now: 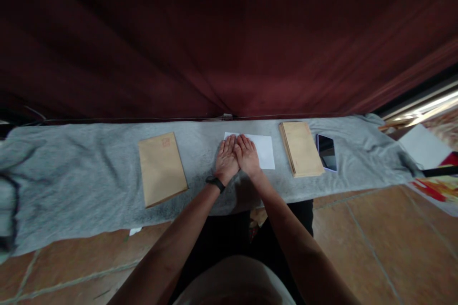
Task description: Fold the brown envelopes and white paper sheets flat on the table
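Note:
My left hand (226,158) and my right hand (247,154) lie flat, side by side, palms down, fingers stretched out. Both press on the left part of a white sheet of paper (264,149) that rests on a grey cloth (89,171). A black band is on my left wrist. A single brown envelope (161,168) lies to the left of my hands. A stack of brown envelopes (301,147) lies to the right of the sheet.
A dark-screened phone (327,152) lies right of the envelope stack on the cloth. A dark red curtain (229,38) hangs behind. Tiled floor (375,243) runs in front; papers and coloured items (429,162) sit at far right.

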Available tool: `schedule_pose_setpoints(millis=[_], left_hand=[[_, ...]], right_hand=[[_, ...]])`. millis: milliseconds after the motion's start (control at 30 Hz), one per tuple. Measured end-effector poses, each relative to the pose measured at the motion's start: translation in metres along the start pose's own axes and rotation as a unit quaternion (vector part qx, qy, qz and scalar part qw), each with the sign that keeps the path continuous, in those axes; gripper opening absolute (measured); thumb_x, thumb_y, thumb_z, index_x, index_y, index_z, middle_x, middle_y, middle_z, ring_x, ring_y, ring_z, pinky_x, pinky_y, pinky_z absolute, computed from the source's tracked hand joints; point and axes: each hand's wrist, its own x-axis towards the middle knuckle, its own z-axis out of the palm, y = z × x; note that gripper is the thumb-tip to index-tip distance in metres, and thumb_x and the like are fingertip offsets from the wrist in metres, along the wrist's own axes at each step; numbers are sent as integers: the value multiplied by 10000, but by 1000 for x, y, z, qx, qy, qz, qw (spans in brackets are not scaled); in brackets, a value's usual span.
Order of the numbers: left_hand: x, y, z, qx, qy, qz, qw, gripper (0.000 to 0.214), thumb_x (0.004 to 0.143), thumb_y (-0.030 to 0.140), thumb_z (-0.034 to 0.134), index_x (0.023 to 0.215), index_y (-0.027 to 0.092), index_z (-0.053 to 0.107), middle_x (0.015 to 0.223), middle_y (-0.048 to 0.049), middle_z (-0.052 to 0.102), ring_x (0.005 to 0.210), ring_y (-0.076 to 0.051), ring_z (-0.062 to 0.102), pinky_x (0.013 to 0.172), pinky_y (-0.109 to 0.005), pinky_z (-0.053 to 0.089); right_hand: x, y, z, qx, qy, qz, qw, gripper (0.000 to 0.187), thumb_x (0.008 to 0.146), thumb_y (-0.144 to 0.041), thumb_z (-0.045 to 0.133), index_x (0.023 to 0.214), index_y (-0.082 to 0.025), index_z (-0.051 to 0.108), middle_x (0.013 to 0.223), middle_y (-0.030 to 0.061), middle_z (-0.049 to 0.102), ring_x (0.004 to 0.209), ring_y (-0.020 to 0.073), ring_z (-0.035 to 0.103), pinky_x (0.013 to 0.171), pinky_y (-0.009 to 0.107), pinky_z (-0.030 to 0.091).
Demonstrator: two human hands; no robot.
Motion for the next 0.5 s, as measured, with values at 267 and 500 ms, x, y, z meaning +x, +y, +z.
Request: schedule_pose_setpoints(millis=[267, 500], left_hand=[[1, 1, 3, -14, 33, -4, 999, 598, 1054, 351, 238, 1584, 82, 308, 1669, -128, 256, 1562, -241, 189, 1288, -439, 124], [0, 2, 2, -15, 38, -9, 999, 602, 1050, 369, 260, 1582, 91, 316, 1668, -118, 262, 1558, -232, 204, 1290, -421, 109]], right_hand=[[-8, 40, -8, -82, 7, 40, 996, 543, 1081, -371, 275, 1563, -147, 384, 1630, 115, 357, 1519, 261, 303, 1239, 484, 215], [-26, 67, -7, -123, 69, 73, 987, 586, 1077, -421, 268, 1561, -111, 382, 1620, 170, 357, 1496, 295, 350, 1222, 512, 245]])
